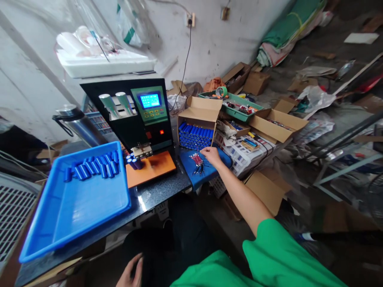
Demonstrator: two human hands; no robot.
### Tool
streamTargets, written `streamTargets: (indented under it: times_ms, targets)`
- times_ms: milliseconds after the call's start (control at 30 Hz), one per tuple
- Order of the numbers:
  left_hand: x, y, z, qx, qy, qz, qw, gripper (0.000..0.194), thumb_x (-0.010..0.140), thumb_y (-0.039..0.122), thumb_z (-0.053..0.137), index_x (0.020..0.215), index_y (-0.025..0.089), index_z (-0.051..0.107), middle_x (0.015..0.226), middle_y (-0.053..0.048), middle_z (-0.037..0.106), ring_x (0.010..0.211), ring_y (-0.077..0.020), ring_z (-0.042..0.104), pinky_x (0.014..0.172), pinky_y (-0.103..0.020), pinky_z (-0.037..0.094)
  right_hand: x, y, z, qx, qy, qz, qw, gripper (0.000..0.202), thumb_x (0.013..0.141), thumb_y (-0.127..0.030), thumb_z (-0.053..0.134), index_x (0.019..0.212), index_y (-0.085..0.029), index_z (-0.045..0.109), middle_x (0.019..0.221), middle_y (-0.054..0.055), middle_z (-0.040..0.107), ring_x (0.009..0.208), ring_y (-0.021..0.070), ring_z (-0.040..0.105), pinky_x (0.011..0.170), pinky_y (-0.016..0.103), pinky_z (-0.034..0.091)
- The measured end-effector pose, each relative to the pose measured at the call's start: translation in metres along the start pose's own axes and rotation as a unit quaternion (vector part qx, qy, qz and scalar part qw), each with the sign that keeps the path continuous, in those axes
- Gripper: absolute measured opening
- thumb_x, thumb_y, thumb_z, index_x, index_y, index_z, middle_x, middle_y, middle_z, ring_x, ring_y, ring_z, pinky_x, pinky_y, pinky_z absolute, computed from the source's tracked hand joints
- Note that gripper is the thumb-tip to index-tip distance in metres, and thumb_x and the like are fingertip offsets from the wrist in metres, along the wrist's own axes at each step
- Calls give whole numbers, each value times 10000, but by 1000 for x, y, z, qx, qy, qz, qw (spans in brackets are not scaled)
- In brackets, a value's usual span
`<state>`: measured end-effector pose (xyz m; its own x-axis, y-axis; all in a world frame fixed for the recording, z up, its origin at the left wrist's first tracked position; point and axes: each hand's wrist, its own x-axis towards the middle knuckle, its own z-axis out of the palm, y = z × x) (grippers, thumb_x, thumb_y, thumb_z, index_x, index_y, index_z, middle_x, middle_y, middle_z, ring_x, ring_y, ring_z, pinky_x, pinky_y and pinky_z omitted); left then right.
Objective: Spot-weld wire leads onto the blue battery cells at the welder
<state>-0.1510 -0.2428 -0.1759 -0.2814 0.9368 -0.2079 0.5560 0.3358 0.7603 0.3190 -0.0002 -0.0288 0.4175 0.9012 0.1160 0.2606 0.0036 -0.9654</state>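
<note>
My right hand (pixel 212 156) reaches over the blue mat, its fingertips pinched together at the right of a small bunch of red and black wire leads (pixel 197 162). What it pinches, if anything, is too small to make out. Just behind it stands an open cardboard box (pixel 204 114) with stacked blue battery cells (pixel 196 137). My left hand (pixel 131 272) is low near my lap, fingers loosely bent and apart, with nothing visible in it. A spot welder (pixel 155 137) with a lit screen stands on the bench, several blue cells (pixel 134 162) under its electrodes.
A blue tray (pixel 86 211) with more blue cells (pixel 92 165) lies at the left. Behind it stands a steel flask (pixel 80 125). An orange board (pixel 158 169) sits before the welder. A green bin (pixel 239 113) and open cartons (pixel 278 125) fill the right side.
</note>
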Motion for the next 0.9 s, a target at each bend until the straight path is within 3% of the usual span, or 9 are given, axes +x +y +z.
streamTargets:
  times_ms: [100,267,567,733,800,900]
  targets:
    - [-4,15,14,-20,-14,60,998,563,649,715,621,919,242,764,1000,-53,784,980,-317,737,876,-390,613,-5,-9,5,72,0,18,997,283,651,-451,717,650,-173,663,503,-36,516,506,114,463,496,238,353]
    - [-14,43,29,-50,-39,139,988,502,760,663,622,969,234,774,1028,-55,784,989,-292,747,908,-395,617,-16,-29,11,204,-12,50,978,315,599,-437,778,674,-171,629,476,-71,429,438,67,349,422,207,230]
    - [8,161,24,-149,-2,301,942,305,882,445,648,1031,200,750,994,-64,782,922,-222,753,860,-328,623,-28,-57,29,283,-9,-14,959,347,652,-464,814,767,-184,644,525,-68,448,464,60,365,409,174,248]
    - [22,218,25,-196,-10,310,930,287,888,416,656,1041,187,736,1004,-77,774,970,-219,734,911,-354,594,-49,-71,39,328,-78,10,941,336,654,-439,838,741,-186,634,529,-63,446,465,58,367,395,166,235]
    - [30,242,25,-224,-11,285,932,337,871,439,673,1084,182,723,1045,-89,765,995,-224,723,929,-374,581,-67,-74,46,345,-118,28,931,324,657,-422,842,748,-181,644,540,-56,462,473,57,379,398,163,236]
    - [44,271,29,-292,-59,229,927,439,828,485,709,1134,170,706,1117,-108,750,1043,-230,706,963,-390,555,-97,-76,60,364,-171,48,914,321,673,-425,835,766,-183,645,556,-54,470,480,57,381,403,164,235]
